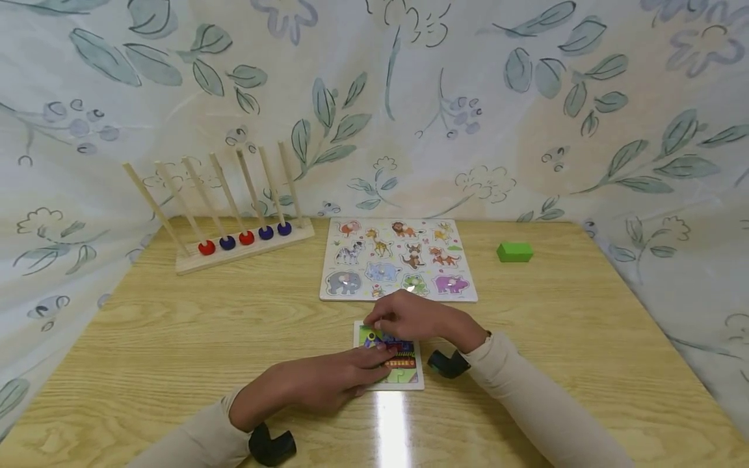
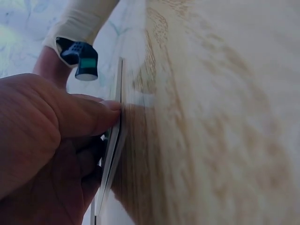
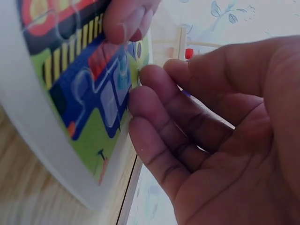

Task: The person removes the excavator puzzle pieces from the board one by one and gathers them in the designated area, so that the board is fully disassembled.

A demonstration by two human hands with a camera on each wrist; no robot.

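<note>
Here, I see the puzzle (image 1: 402, 363) flat on the tabletop (image 1: 234, 338), just before the animal board (image 1: 383, 224). The left hand (image 1: 328, 380) lays rather straight fingers on it; the right hand (image 1: 412, 315) touches its far left part, fingers loosely bent. Further right is the green block (image 1: 515, 252).

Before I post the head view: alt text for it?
A person's left-hand grip rests on a small, white-bordered rectangular jigsaw puzzle, a right-hand grip over its far end, on a wood-grain table. Behind: a white animal puzzle board; left, a pale wooden peg rack with red and blue beads; right, a green block.
</note>
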